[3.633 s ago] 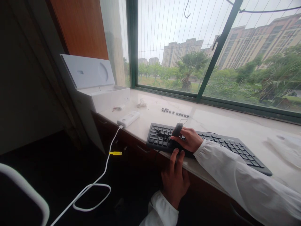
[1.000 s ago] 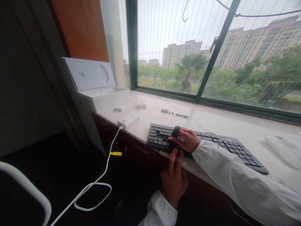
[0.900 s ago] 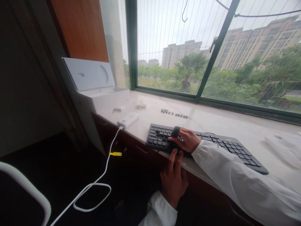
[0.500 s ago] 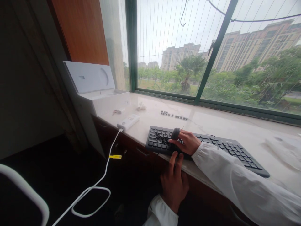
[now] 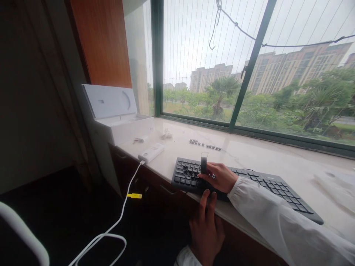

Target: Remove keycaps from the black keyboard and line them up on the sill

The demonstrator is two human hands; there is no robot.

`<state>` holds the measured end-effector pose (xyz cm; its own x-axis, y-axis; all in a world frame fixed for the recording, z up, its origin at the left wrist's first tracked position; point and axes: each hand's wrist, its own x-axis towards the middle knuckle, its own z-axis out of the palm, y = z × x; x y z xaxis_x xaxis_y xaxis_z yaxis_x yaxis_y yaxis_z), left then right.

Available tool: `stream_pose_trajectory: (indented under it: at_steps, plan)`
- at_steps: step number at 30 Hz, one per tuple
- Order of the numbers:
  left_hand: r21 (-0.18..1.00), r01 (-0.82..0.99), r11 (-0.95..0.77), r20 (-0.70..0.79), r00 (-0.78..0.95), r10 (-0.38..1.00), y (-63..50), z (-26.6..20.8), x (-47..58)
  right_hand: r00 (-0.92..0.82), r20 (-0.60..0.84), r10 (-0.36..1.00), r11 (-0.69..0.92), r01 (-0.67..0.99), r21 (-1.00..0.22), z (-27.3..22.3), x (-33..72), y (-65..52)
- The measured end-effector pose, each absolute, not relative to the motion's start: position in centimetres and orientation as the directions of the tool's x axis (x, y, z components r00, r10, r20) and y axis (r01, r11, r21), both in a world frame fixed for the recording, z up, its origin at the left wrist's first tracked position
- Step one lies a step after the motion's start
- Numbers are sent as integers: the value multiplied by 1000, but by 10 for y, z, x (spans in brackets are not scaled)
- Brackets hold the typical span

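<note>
A black keyboard (image 5: 277, 186) lies along the front of the white counter, several keys gone at its left part and the sockets bare. My right hand (image 5: 220, 176) is closed in a pinch on a black keycap puller (image 5: 203, 165). The puller stands upright over the left part of the keys, its thin wire loop pointing up; its lower end is hidden by my fingers. Below the front edge my left hand (image 5: 207, 229) is open, two fingers stretched up against the keyboard's near rim. Several loose keycaps (image 5: 205, 144) sit in a row behind the keyboard.
An open white box (image 5: 130, 129) stands at the counter's left end. Beside it lie a white power bank (image 5: 151, 152) with a white cable (image 5: 122, 214) hanging off the edge, and a crumpled scrap (image 5: 166, 133). Clear plastic (image 5: 332, 188) rests at right. A window (image 5: 199, 55) is behind.
The view has tipped up, so everything sits lower in the picture. The keycap puller in my right hand has turned from tilted to upright. My left hand stays at the keyboard's rim.
</note>
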<state>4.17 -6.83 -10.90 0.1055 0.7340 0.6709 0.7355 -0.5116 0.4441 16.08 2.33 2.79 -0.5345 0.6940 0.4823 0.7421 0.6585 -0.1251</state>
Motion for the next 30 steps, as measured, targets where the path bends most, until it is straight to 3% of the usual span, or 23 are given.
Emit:
stream_pose_trajectory:
  at_steps: [8,19,30]
  plan:
    - [434,747,-504,674,102,732,-68,-110,42,-499,585,639,663,743,-90,18,159,21]
    - [439,729,-525,681,112,724,-68,-108,41,-579,545,606,703,711,-26,22,160,24]
    - [453,729,-513,674,96,732,-67,-110,42,-516,585,626,682,726,-88,18,162,23]
